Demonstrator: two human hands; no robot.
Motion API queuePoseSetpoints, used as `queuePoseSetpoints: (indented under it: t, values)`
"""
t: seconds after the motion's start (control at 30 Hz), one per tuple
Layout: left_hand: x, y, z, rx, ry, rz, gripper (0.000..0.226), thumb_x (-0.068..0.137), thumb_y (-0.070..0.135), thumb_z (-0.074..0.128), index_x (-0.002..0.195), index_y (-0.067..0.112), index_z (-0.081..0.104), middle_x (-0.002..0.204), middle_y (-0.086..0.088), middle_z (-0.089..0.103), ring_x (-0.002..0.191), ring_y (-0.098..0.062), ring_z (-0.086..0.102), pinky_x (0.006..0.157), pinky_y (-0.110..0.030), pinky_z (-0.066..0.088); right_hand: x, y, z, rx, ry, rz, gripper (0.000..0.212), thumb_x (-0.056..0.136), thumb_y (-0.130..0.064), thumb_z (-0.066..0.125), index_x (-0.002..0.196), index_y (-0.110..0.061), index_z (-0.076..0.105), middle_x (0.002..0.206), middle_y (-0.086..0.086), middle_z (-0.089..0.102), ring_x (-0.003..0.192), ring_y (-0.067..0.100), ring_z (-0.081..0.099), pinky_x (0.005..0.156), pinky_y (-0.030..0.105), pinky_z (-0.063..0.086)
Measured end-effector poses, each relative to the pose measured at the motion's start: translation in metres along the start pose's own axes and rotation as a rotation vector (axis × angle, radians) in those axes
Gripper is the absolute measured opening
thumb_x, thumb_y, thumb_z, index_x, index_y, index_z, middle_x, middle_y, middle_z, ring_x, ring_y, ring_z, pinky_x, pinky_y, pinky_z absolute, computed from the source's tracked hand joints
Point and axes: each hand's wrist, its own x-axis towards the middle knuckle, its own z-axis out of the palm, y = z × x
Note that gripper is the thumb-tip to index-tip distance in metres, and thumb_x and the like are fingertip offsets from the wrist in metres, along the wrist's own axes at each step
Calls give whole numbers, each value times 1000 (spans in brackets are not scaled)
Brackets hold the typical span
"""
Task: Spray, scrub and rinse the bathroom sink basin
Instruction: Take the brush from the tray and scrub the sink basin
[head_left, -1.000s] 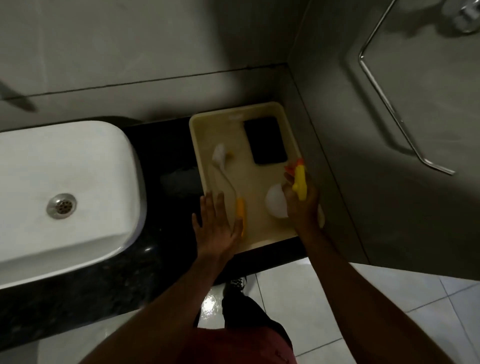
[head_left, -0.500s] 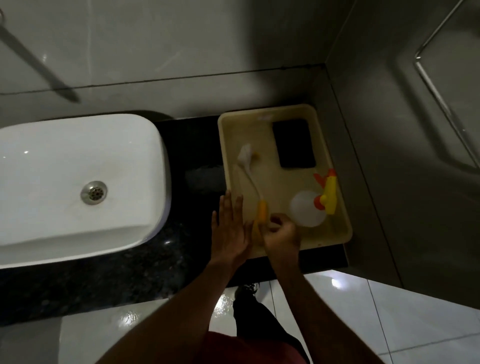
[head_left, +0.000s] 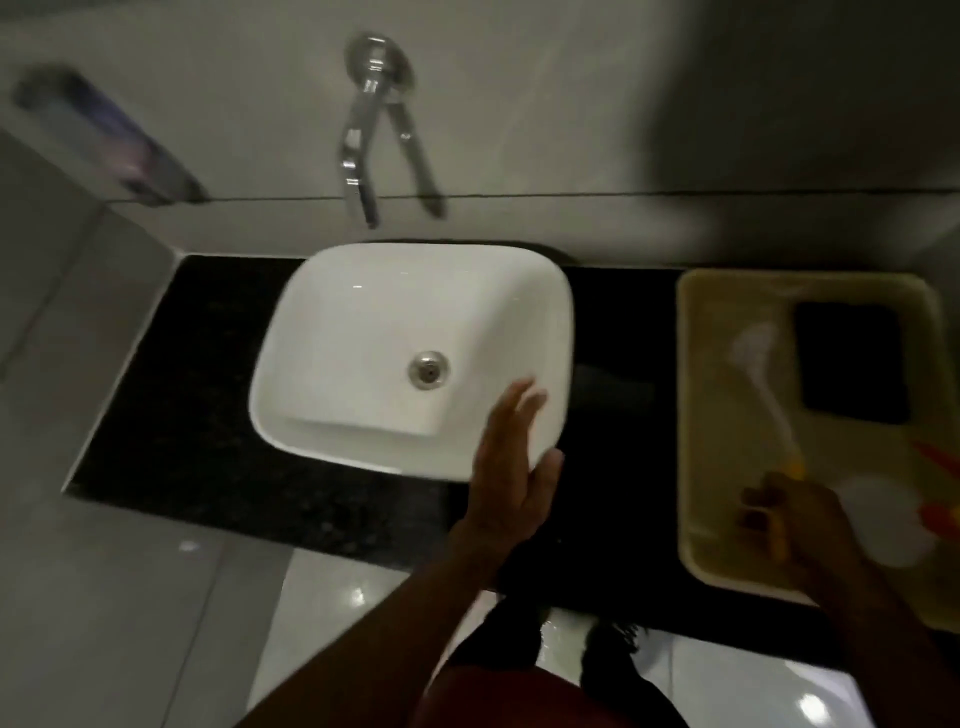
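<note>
Sink basin (head_left: 363, 358) centre on black counter (head_left: 171, 415); left hand (head_left: 511, 467) open, flat at its right rim. Right hand (head_left: 784, 519) closed round brush (head_left: 763, 384) handle in tray (head_left: 706, 415). Risk: lifting could knock spray bottle (head_left: 883, 525) just beside it. No readable labels; blurred.

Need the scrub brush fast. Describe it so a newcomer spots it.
Start at the white sink basin, then look right across the black counter to the beige tray. The scrub brush lies along its left side, beside a black pad: white head, thin white stem, yellow grip under the right hand.
</note>
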Motion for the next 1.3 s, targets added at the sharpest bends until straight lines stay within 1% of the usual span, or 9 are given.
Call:
queuePoseSetpoints:
  t: [0.17, 0.2, 0.3, 0.43, 0.63, 0.87, 1.03, 1.2, 1.3]
  values:
    - [28, -117, -148, 581, 144, -367, 59, 96, 45, 39, 139, 7, 52, 149, -12, 47, 139, -29, 43, 111, -52, 32, -45, -30, 36, -230, -63, -215, 11, 94, -11, 55, 104, -16, 59, 77, 17, 63, 29, 14, 38, 36, 22, 33]
    - [33, -136, -170, 656, 116, -469, 63, 94, 50, 35, 141, 10, 50, 152, -11, 44, 141, -27, 39, 112, -55, 28, -57, -33, 51, -319, -87, -252, 7, 95, -19, 58, 99, -16, 62, 69, 14, 61, 29, 13, 38, 37, 22, 33]
    - [38, -187, -218, 724, -40, -643, 73, 92, 62, 25, 149, 18, 38, 160, -10, 30, 149, -28, 20, 116, -62, 17, -87, -29, 111, -598, -117, -452, 43, 97, -46, 55, 70, -13, 55, 55, 0, 54, 40, 13, 46, 46, 23, 35]
    - [37, -223, -230, 751, -232, -670, 84, 90, 77, 19, 156, 26, 18, 167, -8, 9, 153, -28, 5, 118, -60, 19, -104, -24, 166, -885, -168, -752, 36, 96, -48, 45, 69, -26, 49, 66, -7, 52, 61, 12, 51, 58, 30, 35]
    - [35, -235, -228, 736, -182, -629, 82, 88, 80, 26, 154, 33, 14, 165, -11, 16, 150, -34, 18, 108, -63, 33, -87, -5, 215, -1425, -249, -829, 32, 105, -28, 44, 105, -3, 64, 101, 19, 62, 92, 38, 63, 81, 47, 48]
    - [43, -238, -223, 665, -187, -655, 90, 83, 86, 14, 156, 36, 4, 167, -8, 8, 151, -33, 13, 110, -61, 32, -115, 37, 260, -1436, -488, -711, 39, 104, -42, 37, 66, -31, 38, 72, -8, 43, 72, 16, 55, 62, 27, 34]
    - [37, -236, -225, 644, -167, -630, 87, 87, 82, 15, 157, 31, 7, 166, -8, 11, 149, -34, 19, 110, -60, 35, -110, 37, 279, -1444, -471, -748, 39, 102, -45, 40, 84, -13, 53, 88, 8, 61, 86, 28, 61, 78, 40, 48]
    - [35, -235, -230, 652, -163, -626, 88, 86, 83, 15, 157, 32, 5, 167, -9, 9, 149, -34, 18, 111, -58, 32, -68, -14, 244, -1404, -174, -694, 37, 99, -42, 51, 87, -7, 59, 87, 15, 66, 90, 38, 67, 72, 36, 48]
    - [35, -233, -228, 649, -168, -628, 90, 84, 85, 13, 157, 33, 5, 167, -8, 8, 149, -34, 19, 111, -59, 32, -52, -33, 285, -1408, -198, -711, 46, 101, -44, 46, 107, -3, 66, 109, 24, 66, 103, 43, 63, 87, 44, 49]
